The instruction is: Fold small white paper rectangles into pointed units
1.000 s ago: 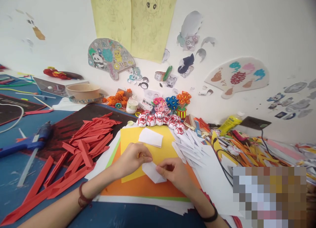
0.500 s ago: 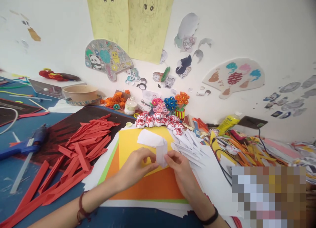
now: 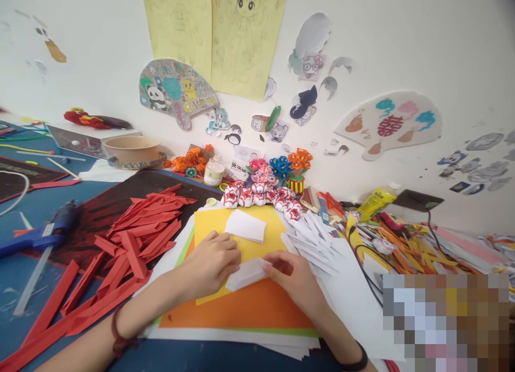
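Note:
A small folded piece of white paper [image 3: 247, 274] lies slanted between my hands, low over the yellow sheet [image 3: 209, 221]. My right hand [image 3: 295, 278] pinches its right end between thumb and fingers. At its left end is my left hand [image 3: 215, 264], fingers curled together at the paper's upper left edge; their tips are partly hidden. Just beyond rests another white paper piece [image 3: 246, 227], flat on the yellow sheet. Under the yellow sheet an orange sheet [image 3: 233, 313] shows, with green and white sheets below it.
Folded red paper strips [image 3: 137, 248] pile up at left beside a blue glue gun [image 3: 48, 230]. White strips [image 3: 311, 243] lie to the right. Red-and-white paper flowers [image 3: 261, 195] stand behind the sheets. A black cable [image 3: 362, 264] and coloured scraps [image 3: 410, 243] crowd the far right.
The folded white paper has turned from upright to lying slanted, and has come lower. My left hand has turned knuckles up with its fingers curled. The other white piece is now fully uncovered.

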`<action>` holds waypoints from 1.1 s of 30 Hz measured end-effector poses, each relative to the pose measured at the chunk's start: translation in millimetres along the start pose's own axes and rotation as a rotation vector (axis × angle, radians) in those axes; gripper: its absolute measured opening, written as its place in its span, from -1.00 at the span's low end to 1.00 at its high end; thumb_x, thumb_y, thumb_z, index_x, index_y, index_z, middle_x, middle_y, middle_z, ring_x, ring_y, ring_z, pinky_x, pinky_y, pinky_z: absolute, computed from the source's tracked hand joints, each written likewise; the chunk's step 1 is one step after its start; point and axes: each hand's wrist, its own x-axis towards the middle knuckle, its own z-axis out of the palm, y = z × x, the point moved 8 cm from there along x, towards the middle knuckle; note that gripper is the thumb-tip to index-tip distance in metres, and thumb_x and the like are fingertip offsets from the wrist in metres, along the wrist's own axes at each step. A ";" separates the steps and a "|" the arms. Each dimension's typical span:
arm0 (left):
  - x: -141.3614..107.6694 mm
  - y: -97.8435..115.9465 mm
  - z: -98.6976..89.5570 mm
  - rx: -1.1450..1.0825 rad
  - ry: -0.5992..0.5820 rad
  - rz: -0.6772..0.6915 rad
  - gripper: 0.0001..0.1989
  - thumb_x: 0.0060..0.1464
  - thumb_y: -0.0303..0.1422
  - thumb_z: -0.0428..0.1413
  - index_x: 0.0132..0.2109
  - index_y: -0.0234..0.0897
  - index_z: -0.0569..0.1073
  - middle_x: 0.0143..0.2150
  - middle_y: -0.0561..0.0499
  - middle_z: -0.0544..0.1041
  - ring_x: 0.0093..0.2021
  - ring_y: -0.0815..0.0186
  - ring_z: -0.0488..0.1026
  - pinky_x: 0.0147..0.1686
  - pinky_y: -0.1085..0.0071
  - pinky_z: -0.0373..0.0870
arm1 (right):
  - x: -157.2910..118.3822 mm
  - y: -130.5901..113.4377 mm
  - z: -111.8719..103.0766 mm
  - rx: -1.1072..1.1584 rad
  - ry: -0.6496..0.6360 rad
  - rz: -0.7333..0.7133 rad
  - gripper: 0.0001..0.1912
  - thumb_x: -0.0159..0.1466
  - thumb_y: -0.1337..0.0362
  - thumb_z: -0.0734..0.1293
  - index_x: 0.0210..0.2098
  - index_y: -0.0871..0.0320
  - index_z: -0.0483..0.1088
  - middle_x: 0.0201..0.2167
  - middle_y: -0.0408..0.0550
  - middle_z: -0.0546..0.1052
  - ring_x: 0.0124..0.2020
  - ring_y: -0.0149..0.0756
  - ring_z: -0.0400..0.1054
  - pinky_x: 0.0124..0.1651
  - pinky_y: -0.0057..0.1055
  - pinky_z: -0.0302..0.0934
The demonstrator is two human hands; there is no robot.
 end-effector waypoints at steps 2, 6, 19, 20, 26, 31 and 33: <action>-0.3 0.2 2.4 0.028 0.011 -0.007 -0.82 0.23 -0.40 0.01 -0.37 -0.26 0.38 -0.37 0.03 0.47 -0.26 0.25 0.32 -0.29 0.30 0.03 | -2.6 -4.6 3.2 -0.144 -0.002 -0.023 -0.84 0.21 0.21 0.40 -0.44 0.15 0.52 -0.46 -0.08 0.55 -0.41 -0.27 0.40 -0.31 -0.37 0.23; 0.5 -5.6 4.5 0.052 0.079 -0.067 -0.80 0.28 -0.36 -0.01 -0.34 -0.26 0.40 -0.34 0.03 0.49 -0.25 0.26 0.34 -0.28 0.30 0.04 | -5.1 -8.8 9.0 -0.250 -0.016 -0.031 -0.87 0.19 0.32 0.39 -0.49 0.15 0.47 -0.51 -0.12 0.51 -0.46 -0.31 0.36 -0.39 -0.41 0.18; -0.5 -23.1 16.0 -0.247 0.065 -0.217 -0.95 0.06 -0.45 0.18 -0.34 -0.23 0.45 -0.38 0.10 0.51 -0.29 0.29 0.43 -0.24 0.37 0.16 | -4.1 -5.2 7.1 -0.189 -0.013 0.012 -0.91 0.17 0.32 0.40 -0.47 0.14 0.45 -0.54 -0.15 0.47 -0.50 -0.33 0.31 -0.42 -0.44 0.14; -0.2 -23.7 16.6 -0.263 0.066 -0.227 -0.95 0.06 -0.45 0.18 -0.35 -0.24 0.45 -0.39 0.10 0.51 -0.30 0.30 0.43 -0.24 0.38 0.17 | -4.0 -4.8 7.2 -0.181 -0.006 0.012 -0.93 0.16 0.32 0.40 -0.45 0.14 0.46 -0.52 -0.15 0.47 -0.49 -0.33 0.31 -0.42 -0.44 0.14; 1.0 -29.9 16.9 -0.385 0.049 -0.254 -0.96 0.03 -0.43 0.19 -0.37 -0.23 0.51 -0.42 0.09 0.53 -0.36 0.33 0.41 -0.34 0.46 0.23 | -2.3 -4.7 9.0 -0.227 0.036 0.004 -0.86 0.11 0.40 0.40 -0.54 0.14 0.40 -0.56 -0.18 0.44 -0.50 -0.35 0.28 -0.42 -0.44 0.10; 0.6 -27.3 13.7 -0.421 0.068 -0.205 -0.92 0.05 -0.49 0.18 -0.32 -0.23 0.54 -0.36 0.06 0.56 -0.29 0.32 0.42 -0.28 0.46 0.27 | -3.0 -10.5 9.7 -0.232 0.043 -0.051 -0.87 0.11 0.45 0.39 -0.51 0.14 0.41 -0.56 -0.20 0.42 -0.51 -0.36 0.27 -0.44 -0.45 0.08; 1.0 -22.6 11.4 -0.399 0.100 -0.155 -0.89 0.06 -0.54 0.16 -0.35 -0.25 0.53 -0.38 0.06 0.55 -0.27 0.32 0.42 -0.25 0.45 0.26 | -3.7 -11.8 10.7 -0.223 0.035 -0.081 -0.89 0.13 0.46 0.39 -0.46 0.14 0.46 -0.53 -0.19 0.44 -0.50 -0.36 0.29 -0.41 -0.45 0.11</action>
